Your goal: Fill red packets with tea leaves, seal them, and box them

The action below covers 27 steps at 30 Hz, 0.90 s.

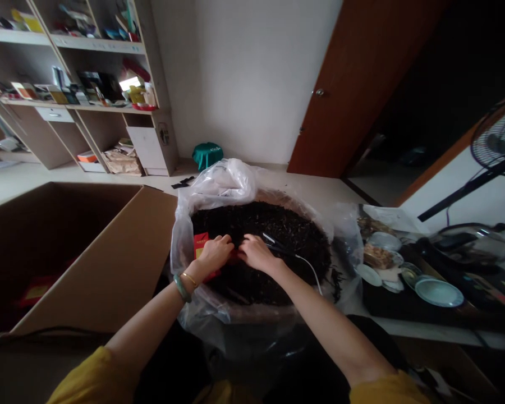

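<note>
Left hand: the left hand [215, 252] is over the leaves, palm down with fingers bent, beside the red packet; its hold is hidden, so I cannot tell whether it is clenched or grasping.
Right hand: the right hand [255, 251] is just beside the left, fingers curled inward; its grip cannot be told either.
Between the hands: a small red patch [234, 255], too dark and covered to identify.
Red packet: the red packet [201, 243], with a yellow panel, is at the left side of the container, partly behind the left hand.
Leaves: dark, loose dried leaves [278, 216] fill the round container [252, 314], which has a clear plastic liner [183, 224].
Device: 1 slim black device [275, 243] with a white cord [312, 266] lies on the leaves, near the right hand.
Left wrist: 1 green bangle [182, 288] and 1 gold-coloured bracelet [190, 279].
Left side: an open cardboard box [109, 258] with red packaging [37, 290] inside.
Right side: a dark tray [382, 307] bearing small dishes, beside a glass kettle [473, 244].
Behind: shelving [101, 45], a brown door [345, 84] and, at far right, a fan [503, 134].
</note>
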Tool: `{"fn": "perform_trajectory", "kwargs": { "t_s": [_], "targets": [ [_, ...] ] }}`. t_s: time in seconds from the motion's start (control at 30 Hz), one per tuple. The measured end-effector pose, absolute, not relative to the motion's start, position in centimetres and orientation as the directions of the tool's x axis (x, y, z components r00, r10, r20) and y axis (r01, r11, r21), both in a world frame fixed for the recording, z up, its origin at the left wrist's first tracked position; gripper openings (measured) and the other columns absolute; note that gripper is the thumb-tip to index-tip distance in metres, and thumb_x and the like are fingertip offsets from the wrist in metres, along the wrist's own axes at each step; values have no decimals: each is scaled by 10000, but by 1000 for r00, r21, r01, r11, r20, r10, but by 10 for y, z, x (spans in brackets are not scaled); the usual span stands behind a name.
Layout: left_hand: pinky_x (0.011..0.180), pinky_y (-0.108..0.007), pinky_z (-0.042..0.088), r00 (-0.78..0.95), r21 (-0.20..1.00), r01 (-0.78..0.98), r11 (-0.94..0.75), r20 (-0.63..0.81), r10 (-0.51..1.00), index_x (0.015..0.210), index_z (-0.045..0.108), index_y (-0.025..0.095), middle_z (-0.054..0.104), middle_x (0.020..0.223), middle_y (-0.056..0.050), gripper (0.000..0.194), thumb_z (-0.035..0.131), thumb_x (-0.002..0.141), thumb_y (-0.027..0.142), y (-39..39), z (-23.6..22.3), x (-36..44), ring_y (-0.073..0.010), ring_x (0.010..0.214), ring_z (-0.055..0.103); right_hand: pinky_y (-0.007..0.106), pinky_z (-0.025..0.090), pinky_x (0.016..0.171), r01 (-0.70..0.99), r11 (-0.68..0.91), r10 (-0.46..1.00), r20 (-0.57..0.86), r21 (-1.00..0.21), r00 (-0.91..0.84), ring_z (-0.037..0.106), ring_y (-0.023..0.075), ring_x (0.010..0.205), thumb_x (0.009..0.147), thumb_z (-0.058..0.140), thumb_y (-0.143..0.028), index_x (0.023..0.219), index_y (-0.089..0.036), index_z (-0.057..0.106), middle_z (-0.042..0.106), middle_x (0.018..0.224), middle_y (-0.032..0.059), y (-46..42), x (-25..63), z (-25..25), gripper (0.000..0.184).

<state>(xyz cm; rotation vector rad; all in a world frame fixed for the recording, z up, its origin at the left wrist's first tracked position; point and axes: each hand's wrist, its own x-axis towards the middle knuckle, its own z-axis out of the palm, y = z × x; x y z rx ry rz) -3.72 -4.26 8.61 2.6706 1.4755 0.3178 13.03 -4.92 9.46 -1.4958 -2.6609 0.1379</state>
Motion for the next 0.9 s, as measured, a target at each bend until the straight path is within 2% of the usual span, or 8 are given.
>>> {"fn": "perform_trajectory", "kwargs": {
  "t_s": [0.17, 0.3, 0.37, 0.53, 0.6, 0.7, 0.8, 0.9],
  "targets": [
    [692, -268, 488, 519, 183, 816, -548, 183, 835, 790, 660, 198, 583, 1001, -92, 91, 579, 814, 162, -40, 85, -34, -211, 925, 584, 415, 283, 1036, 855, 503, 864, 57, -122, -500, 447, 285, 1246, 835, 609, -296, 875, -177, 701, 694, 1036, 112, -47, 132, 104, 156],
    [711, -270, 497, 541, 229, 790, -568, 174, 823, 896, 624, 197, 602, 961, -81, 122, 582, 797, 139, -37, 77, -31, -204, 875, 622, 374, 357, 965, 881, 430, 903, 83, -196, -422, 590, 249, 1039, 794, 659, -390, 1039, -158, 631, 697, 978, 109, -46, 130, 100, 338],
    [727, -281, 501, 526, 299, 777, -554, 174, 833, 1032, 570, 190, 623, 955, -74, 250, 560, 794, 115, -37, 70, -32, -202, 856, 641, 348, 388, 917, 875, 431, 901, 49, -220, -431, 618, 238, 971, 783, 667, -418, 1101, -155, 613, 696, 985, 110, -46, 130, 97, 416],
    [772, -318, 505, 444, 597, 659, -457, 182, 877, 1343, 333, 204, 647, 1085, -86, 745, 691, 690, 199, -36, 50, -37, -211, 879, 653, 325, 393, 867, 842, 500, 855, -42, -203, -517, 616, 226, 981, 837, 605, -313, 1024, -246, 691, 692, 1030, 68, -45, 132, 100, 217],
    [741, -307, 498, 437, 672, 622, -403, 129, 890, 1282, 431, 188, 671, 986, -58, 715, 736, 638, 251, -35, 42, -37, -199, 808, 643, 331, 387, 862, 844, 501, 852, -63, -191, -520, 618, 225, 954, 828, 606, -283, 972, -245, 709, 697, 984, 63, -45, 131, 104, 181],
    [655, -269, 463, 392, 730, 605, -319, 76, 917, 961, 616, 160, 654, 773, -3, 426, 757, 598, 332, -35, 31, -31, -165, 686, 583, 327, 373, 868, 844, 494, 853, -74, -210, -517, 620, 212, 913, 772, 660, -265, 913, -233, 714, 708, 922, 45, -46, 130, 112, 154],
    [570, -229, 398, 315, 788, 565, -243, 66, 947, 741, 617, 146, 598, 646, 29, 284, 736, 597, 360, -35, 20, -22, -125, 600, 504, 313, 374, 843, 853, 467, 865, -79, -232, -495, 621, 202, 871, 726, 694, -244, 858, -222, 712, 715, 871, 29, -47, 130, 118, 135],
    [537, -215, 350, 272, 836, 508, -204, 69, 960, 663, 609, 131, 557, 586, 38, 250, 700, 623, 360, -35, 10, -15, -108, 565, 459, 298, 383, 786, 855, 446, 882, -31, -265, -470, 618, 202, 855, 717, 706, -270, 816, -216, 703, 712, 849, 24, -44, 138, 123, 112]
  ]
}}
